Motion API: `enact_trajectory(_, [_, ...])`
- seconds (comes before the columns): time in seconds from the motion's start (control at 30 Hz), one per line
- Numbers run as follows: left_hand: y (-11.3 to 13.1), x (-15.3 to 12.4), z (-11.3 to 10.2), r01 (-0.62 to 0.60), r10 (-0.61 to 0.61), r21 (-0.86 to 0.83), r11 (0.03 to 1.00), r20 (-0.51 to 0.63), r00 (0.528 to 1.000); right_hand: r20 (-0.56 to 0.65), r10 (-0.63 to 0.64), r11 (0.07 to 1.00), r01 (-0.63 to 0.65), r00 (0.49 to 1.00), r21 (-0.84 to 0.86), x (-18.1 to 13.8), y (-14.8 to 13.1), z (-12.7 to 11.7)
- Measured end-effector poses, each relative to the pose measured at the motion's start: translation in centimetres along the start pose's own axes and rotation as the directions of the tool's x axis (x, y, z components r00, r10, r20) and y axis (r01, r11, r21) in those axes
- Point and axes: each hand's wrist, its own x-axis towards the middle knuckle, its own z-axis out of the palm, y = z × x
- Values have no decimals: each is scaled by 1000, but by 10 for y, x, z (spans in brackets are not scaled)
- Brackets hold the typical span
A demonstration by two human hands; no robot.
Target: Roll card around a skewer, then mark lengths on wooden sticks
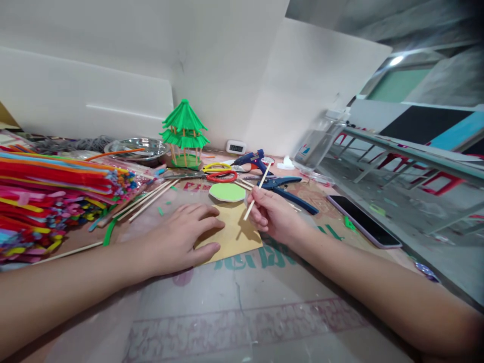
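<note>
My left hand point(181, 237) lies flat with fingers stretched out, pressing on a tan sheet of card point(236, 236) on the table. My right hand point(273, 214) pinches a thin wooden stick point(257, 190) that slants up and away over the card's far edge. Just beyond the card lies a light green round-cornered paper piece point(227, 192). Further back stands a small green paper pagoda point(184, 132) on stick legs.
A big pile of coloured pipe cleaners point(49, 194) fills the left. Loose sticks point(149, 199), scissors with red handles point(221, 176), a blue glue gun point(252, 159), blue pliers point(289, 189), a steel bowl point(138, 148) and a phone point(363, 221) near the table's right edge surround the card.
</note>
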Motion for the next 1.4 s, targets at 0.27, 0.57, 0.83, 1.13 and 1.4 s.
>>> enact_trajectory(0.27, [1,0,-1,-1,1,7,1000,6,1000,56,-179,787,177,982,-591,-4,6,0])
enact_trajectory(0.57, [0,1,0,7,-7,19,1000,21,1000,357,-185,80,376,916,-923,-3,-3,-8])
enact_trajectory(0.83, [0,0,1,-1,0,20,1000,11,1000,382,-202,93,406,902,-909,-3,3,-8])
enact_trajectory(1.13, [-2,1,2,-25,25,20,999,-8,1000,366,-192,65,384,911,-921,-7,4,2])
enact_trajectory(1.4, [-2,0,2,-13,13,23,1000,-11,1000,213,-254,207,268,943,-941,3,2,-11])
